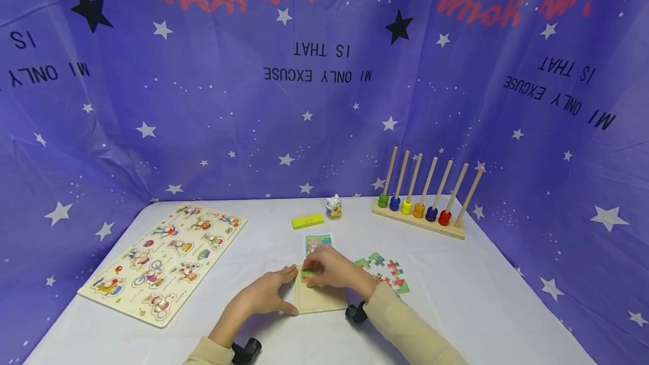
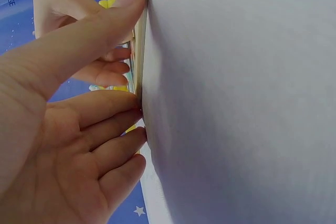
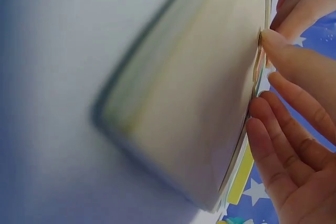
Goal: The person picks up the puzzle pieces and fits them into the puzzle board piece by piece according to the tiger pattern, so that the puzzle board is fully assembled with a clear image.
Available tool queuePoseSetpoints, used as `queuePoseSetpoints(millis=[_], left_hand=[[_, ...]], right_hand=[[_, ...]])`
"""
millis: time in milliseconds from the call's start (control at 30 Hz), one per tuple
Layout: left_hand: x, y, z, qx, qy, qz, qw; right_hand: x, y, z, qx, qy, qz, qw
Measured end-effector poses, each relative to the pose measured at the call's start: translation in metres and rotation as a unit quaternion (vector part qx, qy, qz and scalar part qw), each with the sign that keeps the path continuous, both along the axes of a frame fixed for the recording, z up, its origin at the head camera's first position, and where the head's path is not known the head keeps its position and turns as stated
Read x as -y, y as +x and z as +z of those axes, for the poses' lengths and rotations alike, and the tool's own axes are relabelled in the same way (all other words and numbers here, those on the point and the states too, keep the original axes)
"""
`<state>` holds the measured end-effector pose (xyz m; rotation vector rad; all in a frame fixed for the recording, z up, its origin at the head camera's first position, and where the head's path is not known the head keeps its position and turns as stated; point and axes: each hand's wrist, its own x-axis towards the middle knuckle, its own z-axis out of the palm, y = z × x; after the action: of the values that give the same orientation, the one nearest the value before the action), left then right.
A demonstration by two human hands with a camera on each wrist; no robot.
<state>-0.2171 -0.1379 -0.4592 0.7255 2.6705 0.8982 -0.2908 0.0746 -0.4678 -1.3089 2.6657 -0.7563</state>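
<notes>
A shallow wooden puzzle tray [image 1: 320, 300] lies on the table in front of the person. Along its left edge rests the left hand [image 1: 265, 293], with the thumb at the near corner and the fairly straight fingers farther up that side. Over the tray's far left part, the right hand [image 1: 332, 268] pinches a green and red puzzle piece [image 1: 306, 276] between thumb and fingertips, low against the tray. Fingers partly cover the piece. Just beyond the tray is a picture card [image 1: 318, 238], its lower part hidden by the right hand. Loose puzzle pieces [image 1: 400, 285] lie right of the right wrist.
On the left lies a large wooden picture board [image 1: 172, 246]. A yellow block [image 1: 307, 221] and a small white figurine [image 1: 333, 206] stand behind the card. At the back right is a wooden peg rack [image 1: 421, 223] with coloured beads. A purple star-printed cloth [image 1: 324, 128] surrounds the table.
</notes>
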Motion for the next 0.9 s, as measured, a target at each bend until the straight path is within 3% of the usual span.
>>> queuePoseSetpoints(millis=[367,900], left_hand=[[-0.0010,-0.0003,-0.0011,0.001,-0.004,-0.001,1.0000],[-0.0020,0.0012,0.0001,0.002,0.000,-0.005,1.0000]], right_hand=[[0.0016,0.0020,0.0022,0.031,-0.008,-0.019,0.9993],[0.0047,0.0038,0.0023,0.017,-0.011,-0.026,0.9995]])
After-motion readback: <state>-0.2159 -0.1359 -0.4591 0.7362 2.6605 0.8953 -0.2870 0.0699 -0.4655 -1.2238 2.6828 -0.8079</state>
